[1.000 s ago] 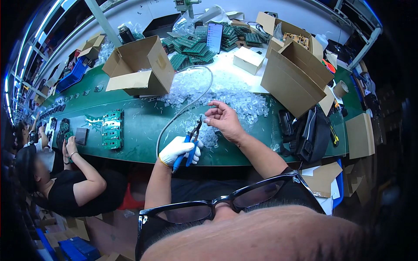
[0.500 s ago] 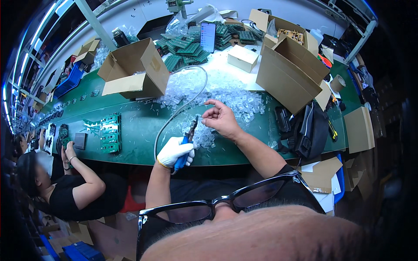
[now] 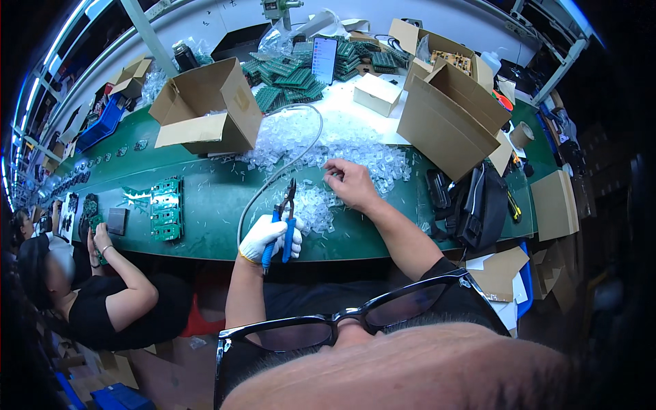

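Note:
My left hand [image 3: 263,238], in a white glove, grips a pair of blue-handled cutting pliers [image 3: 288,240]. Their handles are spread and the dark jaws point away from me, beside a small heap of clear plastic pieces [image 3: 313,210]. My bare right hand [image 3: 352,184] is over the near edge of a larger pile of clear plastic pieces [image 3: 362,150]. Its fingers are curled together, and whatever may be between the fingertips is too small or hidden to make out.
A grey cable [image 3: 250,205] curves over the green table [image 3: 219,225]. Open cardboard boxes [image 3: 205,109] [image 3: 447,123] flank the pile, with stacked green circuit boards [image 3: 294,78] and a phone [image 3: 324,60] behind. A black bag [image 3: 482,212] lies right; a co-worker [image 3: 123,294] sits left.
The pliers' handles have spread apart, and the tool has moved slightly left. My right hand has drawn away from the jaws, a little to the right, its fingers curling in.

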Demonstrator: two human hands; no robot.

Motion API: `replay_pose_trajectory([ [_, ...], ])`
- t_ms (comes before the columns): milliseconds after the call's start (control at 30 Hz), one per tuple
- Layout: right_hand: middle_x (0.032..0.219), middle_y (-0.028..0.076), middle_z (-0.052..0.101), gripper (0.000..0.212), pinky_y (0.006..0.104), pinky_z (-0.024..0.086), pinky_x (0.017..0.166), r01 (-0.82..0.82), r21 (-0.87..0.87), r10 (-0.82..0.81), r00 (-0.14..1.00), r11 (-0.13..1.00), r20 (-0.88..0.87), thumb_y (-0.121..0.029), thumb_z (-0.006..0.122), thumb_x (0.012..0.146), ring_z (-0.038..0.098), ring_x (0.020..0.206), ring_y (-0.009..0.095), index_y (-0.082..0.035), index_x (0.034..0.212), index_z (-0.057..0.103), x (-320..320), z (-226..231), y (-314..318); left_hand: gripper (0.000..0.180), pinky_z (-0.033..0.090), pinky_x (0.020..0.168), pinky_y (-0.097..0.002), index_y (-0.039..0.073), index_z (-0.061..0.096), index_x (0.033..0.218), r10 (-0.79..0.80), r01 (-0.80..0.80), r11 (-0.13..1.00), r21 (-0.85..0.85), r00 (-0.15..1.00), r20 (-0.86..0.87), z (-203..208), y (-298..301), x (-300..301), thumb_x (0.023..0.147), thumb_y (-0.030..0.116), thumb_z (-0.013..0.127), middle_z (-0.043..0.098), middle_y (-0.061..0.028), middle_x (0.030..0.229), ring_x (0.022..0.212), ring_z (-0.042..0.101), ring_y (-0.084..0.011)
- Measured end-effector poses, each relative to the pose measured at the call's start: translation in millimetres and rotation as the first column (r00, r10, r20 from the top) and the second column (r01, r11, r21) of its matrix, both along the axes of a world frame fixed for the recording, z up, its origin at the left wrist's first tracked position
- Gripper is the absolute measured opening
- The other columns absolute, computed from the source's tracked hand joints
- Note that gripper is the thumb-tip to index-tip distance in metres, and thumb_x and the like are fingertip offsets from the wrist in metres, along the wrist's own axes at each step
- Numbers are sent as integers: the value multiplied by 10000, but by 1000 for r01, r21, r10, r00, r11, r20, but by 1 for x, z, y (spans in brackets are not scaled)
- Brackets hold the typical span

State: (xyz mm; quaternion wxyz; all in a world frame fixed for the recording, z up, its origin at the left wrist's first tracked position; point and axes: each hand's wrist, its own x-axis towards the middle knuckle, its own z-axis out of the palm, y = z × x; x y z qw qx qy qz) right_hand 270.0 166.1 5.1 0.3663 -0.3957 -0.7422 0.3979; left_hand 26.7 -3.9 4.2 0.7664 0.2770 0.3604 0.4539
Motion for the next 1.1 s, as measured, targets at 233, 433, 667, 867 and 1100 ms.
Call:
replay_pose_trajectory([
  [233, 994, 131, 745, 315, 404, 582, 767, -325, 183, 315, 946, 928, 80, -189, 805, 826, 700, 817, 273, -51, 1100, 736, -5, 14, -26, 728, 622, 769, -496, -123, 577, 1318, -49, 9, 992, 125, 946, 321, -14, 1, -15, 914, 459, 747, 722, -215, 1004, 847, 729, -346],
  [433, 1022, 117, 727, 450, 442, 567, 878, -429, 317, 388, 903, 846, 186, -155, 827, 789, 698, 984, 335, -66, 1209, 694, -10, 11, -38, 681, 614, 763, -521, -101, 567, 1339, -64, 2, 987, 163, 923, 379, -23, -1, -17, 936, 431, 706, 693, -255, 1094, 887, 721, -354],
  [667, 1009, 109, 727, 496, 439, 566, 851, -428, 344, 395, 904, 836, 165, -100, 826, 771, 693, 961, 325, -73, 1245, 684, -13, 10, -44, 798, 615, 798, -509, -106, 538, 1363, -21, -27, 990, 142, 945, 326, -30, -1, -22, 886, 506, 720, 710, -252, 1061, 886, 730, -379],
  [867, 980, 102, 729, 484, 455, 561, 813, -407, 394, 327, 910, 824, 255, -61, 819, 790, 682, 925, 331, -76, 1253, 678, -15, 3, -47, 771, 619, 809, -522, -104, 542, 1346, -56, 1, 988, 152, 931, 360, -30, 3, -20, 896, 498, 715, 700, -261, 1077, 898, 729, -382],
  [1100, 947, 94, 727, 419, 449, 562, 808, -376, 379, 325, 926, 845, 194, -58, 796, 822, 682, 906, 329, -76, 1227, 687, -15, -4, -43, 721, 616, 817, -541, -79, 554, 1334, 51, -96, 990, 100, 924, 379, -28, -1, -14, 907, 479, 719, 680, -264, 1144, 937, 726, -378],
])
